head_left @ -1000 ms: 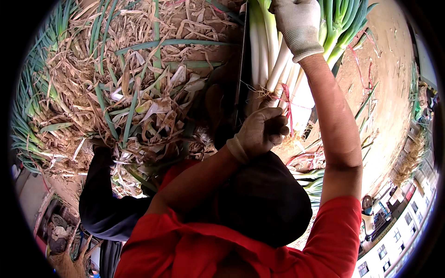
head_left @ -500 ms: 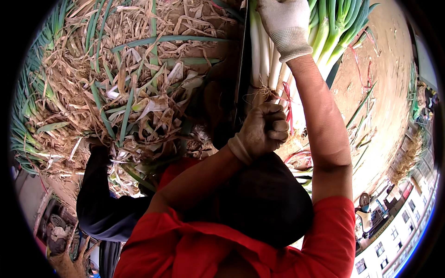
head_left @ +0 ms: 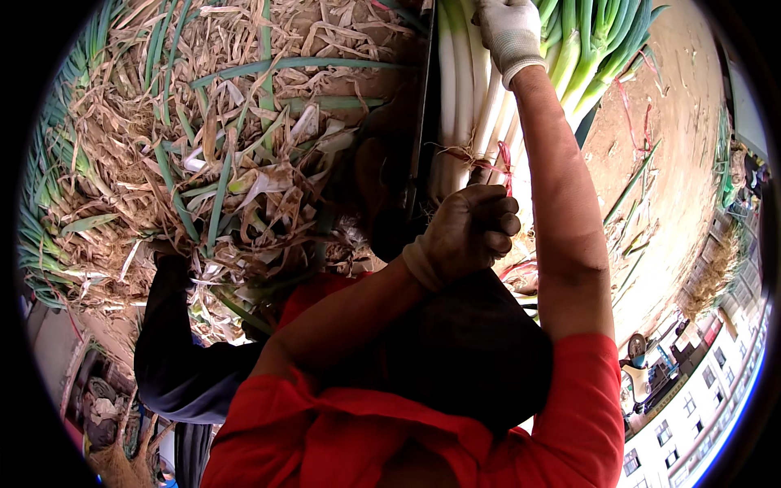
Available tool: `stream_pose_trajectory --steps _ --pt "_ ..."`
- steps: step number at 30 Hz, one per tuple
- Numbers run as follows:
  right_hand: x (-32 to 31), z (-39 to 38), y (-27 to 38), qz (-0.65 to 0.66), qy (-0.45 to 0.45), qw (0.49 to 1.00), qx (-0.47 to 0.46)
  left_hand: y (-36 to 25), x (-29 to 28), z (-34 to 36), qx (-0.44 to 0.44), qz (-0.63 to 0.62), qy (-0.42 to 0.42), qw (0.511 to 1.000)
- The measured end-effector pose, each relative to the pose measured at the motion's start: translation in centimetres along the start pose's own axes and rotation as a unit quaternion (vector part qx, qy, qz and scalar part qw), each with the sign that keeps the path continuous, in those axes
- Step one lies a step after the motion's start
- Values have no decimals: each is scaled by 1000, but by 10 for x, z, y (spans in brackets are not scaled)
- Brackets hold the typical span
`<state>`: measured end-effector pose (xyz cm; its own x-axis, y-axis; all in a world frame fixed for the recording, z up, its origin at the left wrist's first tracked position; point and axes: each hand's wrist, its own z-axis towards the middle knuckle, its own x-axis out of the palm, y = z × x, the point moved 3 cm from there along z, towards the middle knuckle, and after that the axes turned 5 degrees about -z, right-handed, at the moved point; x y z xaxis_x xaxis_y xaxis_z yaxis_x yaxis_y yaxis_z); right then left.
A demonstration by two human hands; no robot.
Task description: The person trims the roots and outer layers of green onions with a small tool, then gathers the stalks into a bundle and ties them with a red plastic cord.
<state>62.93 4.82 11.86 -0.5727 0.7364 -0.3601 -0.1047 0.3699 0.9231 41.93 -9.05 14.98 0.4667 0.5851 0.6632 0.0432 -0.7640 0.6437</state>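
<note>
Long green onions (head_left: 478, 102), white-stalked with green tops, lie in a bundle at the top centre, roots toward me. A red tie (head_left: 505, 159) circles their lower stalks. My right hand (head_left: 511, 34), in a pale knit glove, is closed over the stalks; its fingers are partly cut off by the top edge. Just below the tie, my left hand (head_left: 472, 232), in a dirty glove, is curled into a fist. The loose tail of the tie runs down close to its fingers, and what the fist holds is hidden.
Dry husks and leaves (head_left: 244, 154) heap up on the left, with more green onions (head_left: 49, 211) beyond. Another person's dark sleeve (head_left: 191, 370) reaches into that heap. A dark upright edge (head_left: 423, 106) borders the bundle's left side. Red ties (head_left: 626, 102) and scraps lie on the right-hand ground.
My right hand has shifted slightly right along the stalks, showing more of its finger edge. My left fist has moved a little to the right and stays closed.
</note>
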Motion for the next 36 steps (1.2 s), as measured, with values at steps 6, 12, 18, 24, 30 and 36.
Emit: stream_pose_trajectory --steps 6,12,18,24,30,36 --pt "-4 -4 1 -38 4 999 -6 5 2 2 -4 60 -18 998" --pt "-4 -11 3 -29 9 1000 -4 3 -3 -1 -8 -17 16 1000" --pt "-4 -24 1 -20 29 999 6 3 -8 -1 -16 -51 71 996" --pt "-7 -62 -10 -143 28 988 53 1 -5 -3 -12 -70 65 995" --pt "-10 -77 -30 -54 25 995 82 -29 -6 -35 58 255 -46 964" --pt "-22 -69 -14 -4 137 984 110 -110 19 -76 316 492 -167 794"
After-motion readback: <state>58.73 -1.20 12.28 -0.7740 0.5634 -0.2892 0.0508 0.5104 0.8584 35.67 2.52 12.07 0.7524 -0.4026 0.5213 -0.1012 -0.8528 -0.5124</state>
